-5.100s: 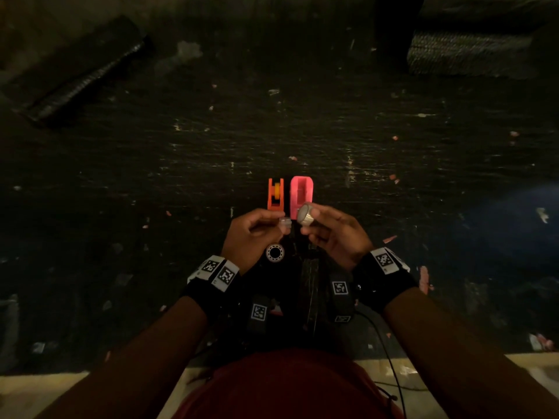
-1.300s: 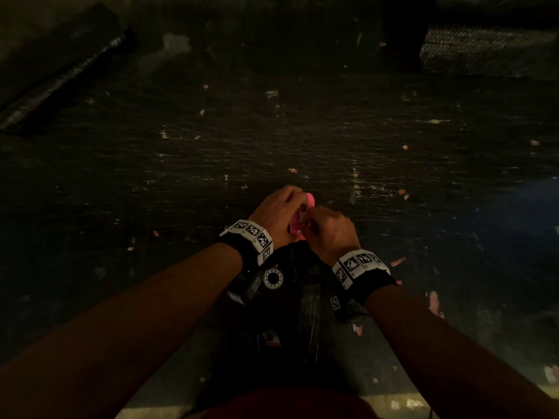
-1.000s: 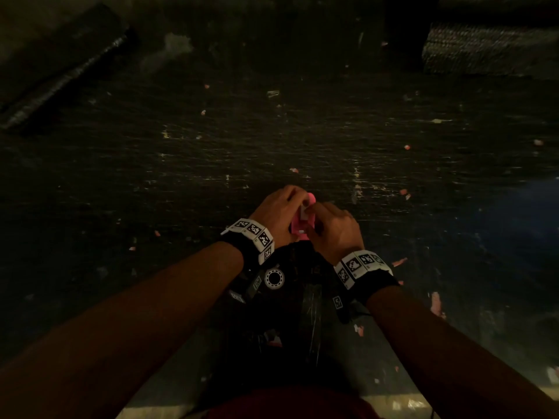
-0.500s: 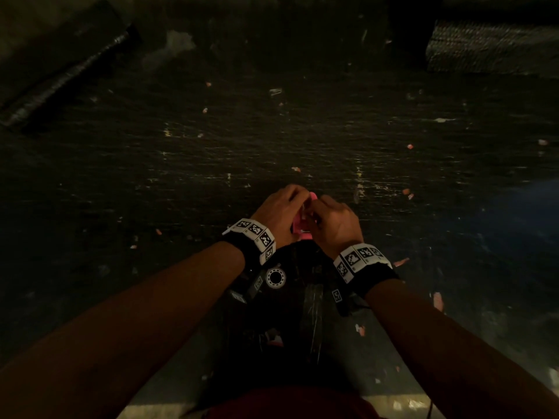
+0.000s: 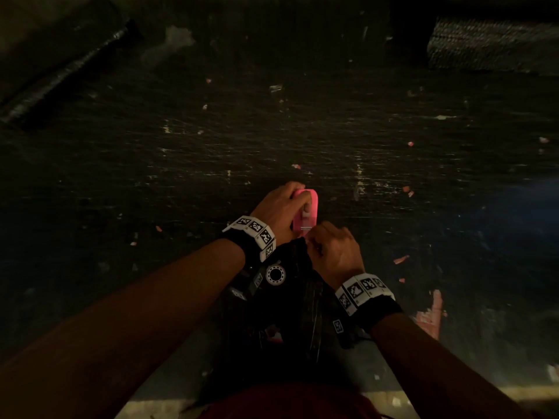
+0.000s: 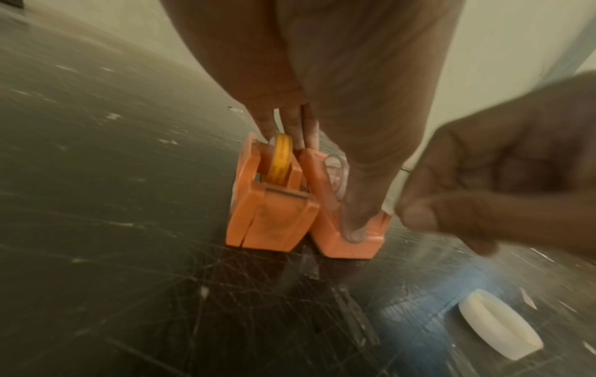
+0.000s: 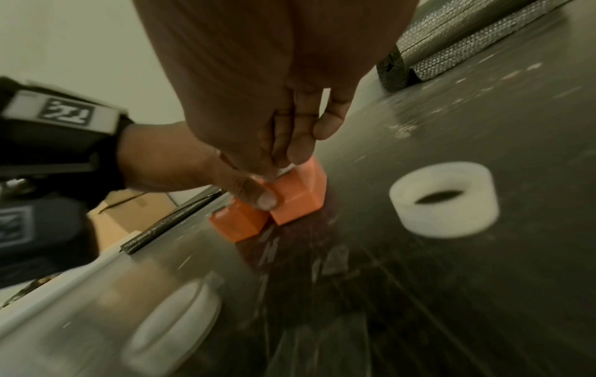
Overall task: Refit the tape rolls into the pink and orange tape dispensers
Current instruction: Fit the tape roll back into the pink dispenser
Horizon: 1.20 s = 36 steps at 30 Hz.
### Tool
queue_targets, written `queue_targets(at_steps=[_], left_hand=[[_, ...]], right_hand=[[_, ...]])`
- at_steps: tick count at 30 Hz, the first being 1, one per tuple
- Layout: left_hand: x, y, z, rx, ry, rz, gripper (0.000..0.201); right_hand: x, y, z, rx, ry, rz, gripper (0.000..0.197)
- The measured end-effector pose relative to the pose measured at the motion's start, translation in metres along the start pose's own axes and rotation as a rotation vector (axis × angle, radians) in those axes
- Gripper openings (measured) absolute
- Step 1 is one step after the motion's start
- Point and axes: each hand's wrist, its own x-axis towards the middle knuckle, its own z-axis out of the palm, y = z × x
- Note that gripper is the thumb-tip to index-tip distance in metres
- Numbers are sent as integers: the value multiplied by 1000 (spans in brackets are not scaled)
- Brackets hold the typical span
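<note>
The pink tape dispenser [image 5: 306,211] stands on the dark scratched table [image 5: 332,131] straight ahead of both hands, its long axis running away from the person, cutter end nearest. The left hand [image 5: 279,208] wraps it from the left, thumb laid along its top over the clear tape roll [image 6: 336,176]. The right hand [image 5: 334,252] is at the near end, fingertips pinched just before the cutter, seemingly on the tape's free end, though that is too fine to tell. The orange tape dispenser [image 6: 269,199], its yellow roll [image 6: 280,159] seated, touches the pink one's left side
</note>
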Motion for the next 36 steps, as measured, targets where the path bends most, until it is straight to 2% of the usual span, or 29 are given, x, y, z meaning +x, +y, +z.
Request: queue_targets(at_steps=[5, 9, 12, 14, 16, 22, 24, 27, 29, 32, 36], left_hand=[[-1, 0, 0, -26, 7, 6, 58], [-1, -1, 1, -42, 23, 2, 56], [0, -1, 1, -31, 16, -8, 60], [0, -2, 2, -23, 15, -11, 65], [0, -2, 2, -27, 18, -6, 71], [-8, -10, -8, -37, 1, -1, 114], [-15, -24, -13, -23, 15, -42, 126], [-26, -45, -19, -13, -55, -142, 136], [-31, -54, -19, -7, -108, -173, 134], [-33, -55, -16, -59, -98, -195, 119], [-33, -49, -17, -176, -45, -184, 104]], right_hand=[[-2, 1, 4, -23, 36, -14, 20], [-2, -1, 7, -76, 38, 31, 13], [-4, 1, 6, -6, 32, 155, 10], [0, 5, 3, 101, 57, 268, 21], [8, 8, 1, 180, 51, 310, 29], [20, 14, 1, 195, -34, 232, 18], [21, 14, 0, 196, -35, 227, 19], [21, 13, -2, 199, -58, 245, 21], [21, 11, -4, 203, -81, 262, 23], [21, 9, -11, 238, -80, 293, 30], [26, 2, -21, 327, 54, 275, 30]])
